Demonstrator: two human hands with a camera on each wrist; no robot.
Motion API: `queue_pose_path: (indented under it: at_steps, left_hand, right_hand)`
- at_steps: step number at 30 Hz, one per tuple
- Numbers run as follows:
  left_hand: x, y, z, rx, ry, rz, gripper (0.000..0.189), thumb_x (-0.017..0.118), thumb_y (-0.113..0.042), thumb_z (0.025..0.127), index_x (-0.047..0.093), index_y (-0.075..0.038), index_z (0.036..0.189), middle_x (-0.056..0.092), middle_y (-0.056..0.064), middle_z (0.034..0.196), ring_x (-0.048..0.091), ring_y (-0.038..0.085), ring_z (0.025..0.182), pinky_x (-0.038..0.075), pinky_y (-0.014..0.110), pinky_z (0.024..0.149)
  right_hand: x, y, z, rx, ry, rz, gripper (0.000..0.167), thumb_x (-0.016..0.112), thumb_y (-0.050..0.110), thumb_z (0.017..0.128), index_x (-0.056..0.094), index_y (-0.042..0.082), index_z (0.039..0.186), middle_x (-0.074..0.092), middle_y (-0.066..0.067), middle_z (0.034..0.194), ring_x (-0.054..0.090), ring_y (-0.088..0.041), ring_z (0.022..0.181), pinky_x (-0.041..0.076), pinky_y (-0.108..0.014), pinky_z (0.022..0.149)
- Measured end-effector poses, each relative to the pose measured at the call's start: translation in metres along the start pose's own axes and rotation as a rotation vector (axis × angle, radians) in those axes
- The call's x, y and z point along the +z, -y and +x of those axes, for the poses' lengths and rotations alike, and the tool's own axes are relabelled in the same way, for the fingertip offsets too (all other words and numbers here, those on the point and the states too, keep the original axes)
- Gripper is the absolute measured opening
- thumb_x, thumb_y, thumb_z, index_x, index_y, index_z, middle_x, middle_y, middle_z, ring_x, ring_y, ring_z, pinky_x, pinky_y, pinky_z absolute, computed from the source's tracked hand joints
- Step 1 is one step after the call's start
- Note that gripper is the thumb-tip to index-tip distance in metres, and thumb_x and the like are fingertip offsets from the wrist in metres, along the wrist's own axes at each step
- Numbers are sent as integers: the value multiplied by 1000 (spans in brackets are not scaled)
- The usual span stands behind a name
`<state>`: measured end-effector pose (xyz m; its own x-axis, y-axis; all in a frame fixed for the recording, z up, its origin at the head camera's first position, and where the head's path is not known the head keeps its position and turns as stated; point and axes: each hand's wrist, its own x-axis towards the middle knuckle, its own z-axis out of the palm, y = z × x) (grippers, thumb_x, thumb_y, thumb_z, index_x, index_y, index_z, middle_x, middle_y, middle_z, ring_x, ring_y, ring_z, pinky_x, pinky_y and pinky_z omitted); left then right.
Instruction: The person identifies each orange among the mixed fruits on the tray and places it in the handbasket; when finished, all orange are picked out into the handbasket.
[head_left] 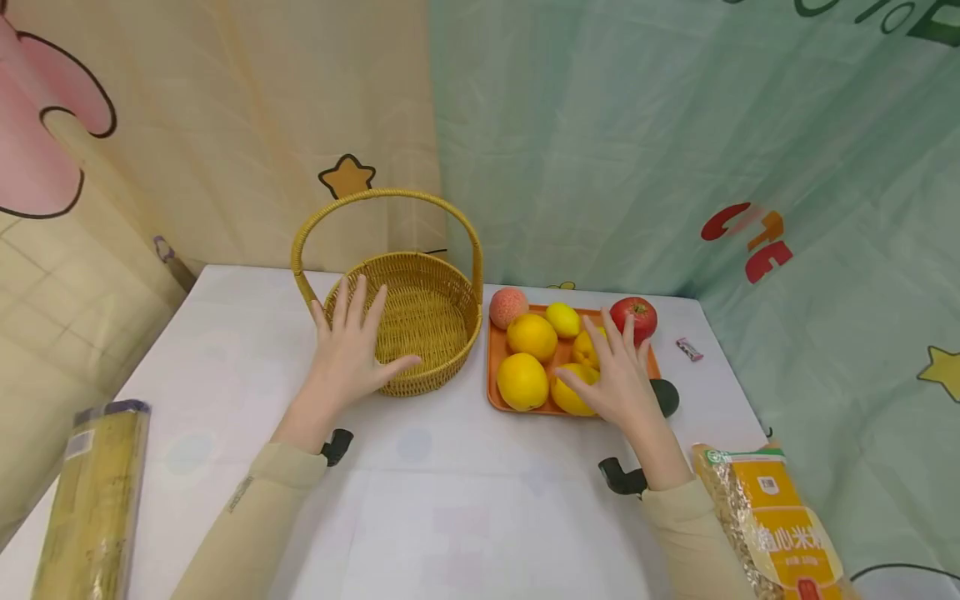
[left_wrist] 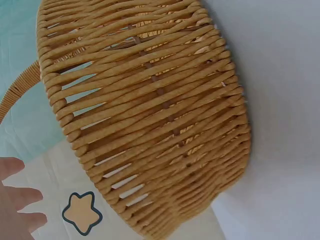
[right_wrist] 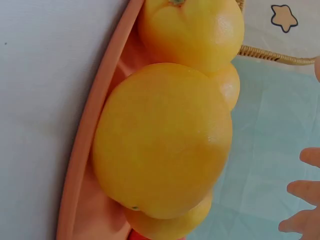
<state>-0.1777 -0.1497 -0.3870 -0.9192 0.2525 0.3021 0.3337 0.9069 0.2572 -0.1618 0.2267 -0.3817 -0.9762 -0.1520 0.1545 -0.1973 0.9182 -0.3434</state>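
My left hand (head_left: 348,354) was open, fingers spread, over the near left side of a wicker basket (head_left: 427,329), holding nothing; the left wrist view showed its fingertips apart from the woven wall. The basket stood on the white-covered bench (head_left: 450,500), its tall handle arching up. My right hand (head_left: 618,379) was spread and unladen too, above the right part of an orange tray (head_left: 492,375) just right of the basket. The tray carried four large yellow-orange fruits (head_left: 522,382), a lemon (head_left: 562,320) behind them, a pinkish textured fruit (head_left: 509,307) at the far left corner and a red apple (head_left: 634,312) at the far right. A dark green fruit (head_left: 666,398) showed partly behind my right hand; whether it lay inside the tray I couldn't tell. A small wrapped snack (head_left: 689,349) lay right of the tray.
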Motion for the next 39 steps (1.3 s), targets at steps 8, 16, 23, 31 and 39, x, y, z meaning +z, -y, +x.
queue_pose_path:
  at_steps: [8,16,23,31,39]
  left_hand:
    - [1,9,-18,-28,-18,-55,108,70,-62,81,20,-3,156,7,25,163,-1,46,150,3,81,112]
    - [6,21,-38,-135,-42,-193,99,68,-60,84,31,5,149,23,31,155,15,50,145,19,73,114]
    - [12,30,-45,-324,-53,-334,98,63,-56,90,21,10,150,19,35,153,20,54,141,27,72,111]
    - [18,37,-41,-605,17,-672,93,51,-53,98,7,8,154,15,34,155,25,49,142,35,62,114]
    - [28,35,-32,-801,35,-1045,83,51,-38,101,1,-1,156,12,25,161,27,39,146,42,49,115]
  right_hand:
    - [8,-6,-11,-5,-1,21,85,71,48,86,34,10,152,17,-19,163,4,-52,148,7,-78,114]
    - [16,-14,-27,47,43,75,85,72,50,85,36,8,151,23,-19,161,15,-46,148,15,-71,118]
    - [23,-19,-37,99,49,109,85,74,47,84,36,10,151,29,-20,157,31,-44,142,35,-68,110]
    - [31,-23,-36,175,52,202,86,77,42,84,34,7,149,32,-22,151,37,-42,135,34,-65,114]
    - [38,-29,-31,279,96,292,87,78,39,84,30,6,149,30,-24,147,35,-43,133,33,-64,115]
